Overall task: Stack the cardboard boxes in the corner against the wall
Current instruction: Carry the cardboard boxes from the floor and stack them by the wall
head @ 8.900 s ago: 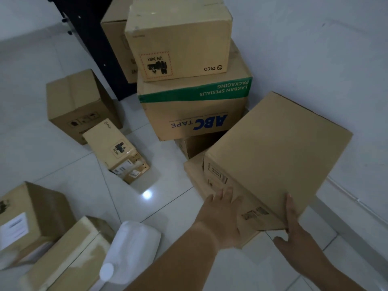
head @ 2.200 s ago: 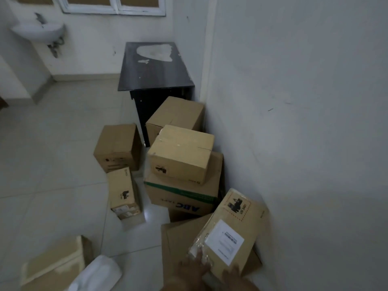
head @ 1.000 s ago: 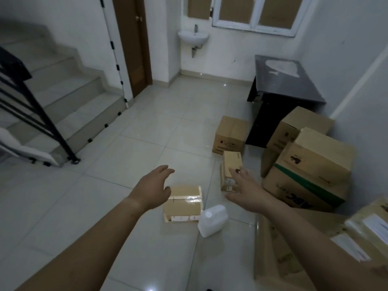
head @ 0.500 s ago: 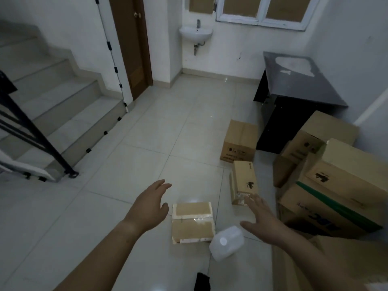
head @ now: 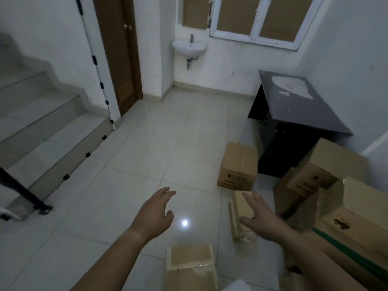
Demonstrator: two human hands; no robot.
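While left hand (head: 155,213) and right hand (head: 260,217) hover spread, empty: brown taped cardboard boxes (head: 238,166) scattered on floor (head: 147,156).

Left grip (head: 155,215) and right grip (head: 259,215) both empty, fingers loose. Between them is bare floor (head: 147,154), a free lane. Ahead of left grip, open tile up to the door (head: 117,59). Far to its left are the stairs (head: 42,127) and rail foot (head: 31,198). Small upright box (head: 239,201) directly under right grip, contact unclear. Ahead of that, a larger box (head: 238,166), then the black cabinet (head: 294,143). Right of right grip is blocked by stacked boxes (head: 336,185) at the wall. Taped box (head: 191,263) lies behind both grips, between the forearms.
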